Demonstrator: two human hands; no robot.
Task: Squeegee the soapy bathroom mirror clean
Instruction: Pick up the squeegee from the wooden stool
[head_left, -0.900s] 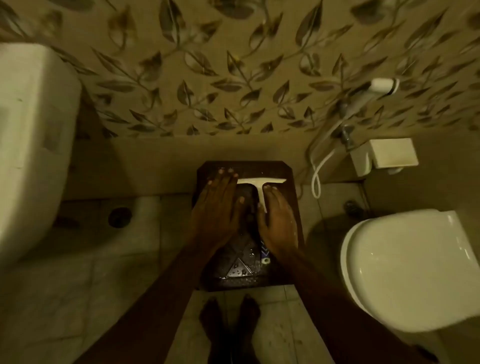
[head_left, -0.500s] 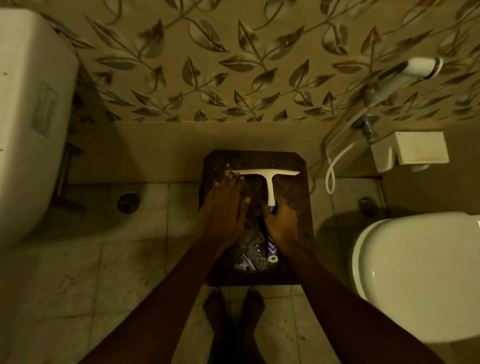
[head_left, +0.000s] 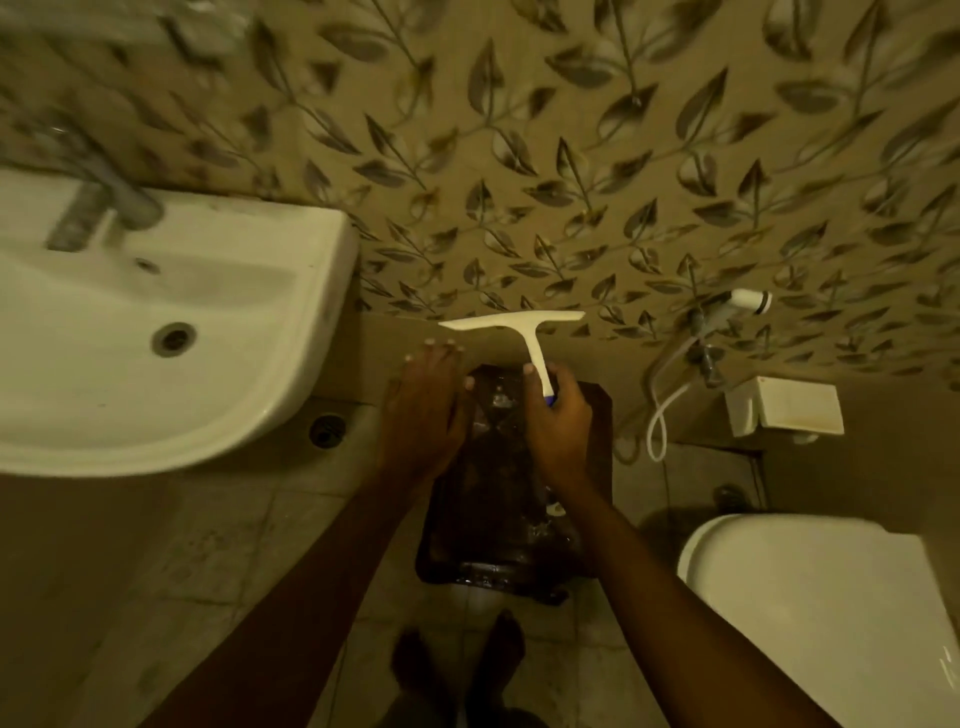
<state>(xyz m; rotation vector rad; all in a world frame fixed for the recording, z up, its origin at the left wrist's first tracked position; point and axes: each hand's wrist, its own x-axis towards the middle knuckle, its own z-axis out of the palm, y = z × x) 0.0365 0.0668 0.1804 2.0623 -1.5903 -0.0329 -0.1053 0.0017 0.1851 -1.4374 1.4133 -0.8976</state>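
A dark-framed mirror (head_left: 506, 525) with wet, soapy glass lies flat below me on the tiled floor, against the wall. My right hand (head_left: 556, 431) is closed around the handle of a white squeegee (head_left: 511, 322). Its blade is lifted above the mirror's far edge, in front of the wall. My left hand (head_left: 423, 410) hovers flat over the mirror's left far corner, fingers spread, holding nothing. My bare feet (head_left: 457, 665) stand just behind the mirror's near edge.
A white washbasin (head_left: 156, 332) with a metal tap fills the left. A white toilet (head_left: 815, 613) stands at the lower right. A hand sprayer with hose (head_left: 748, 301) and a white paper holder (head_left: 784, 413) hang on the right wall. A floor drain (head_left: 327, 430) sits left of the mirror.
My right hand has taken hold of the squeegee's handle and lifted it off the mirror toward the wall. My left hand came up with it. My view rose, bringing the basin into sight.
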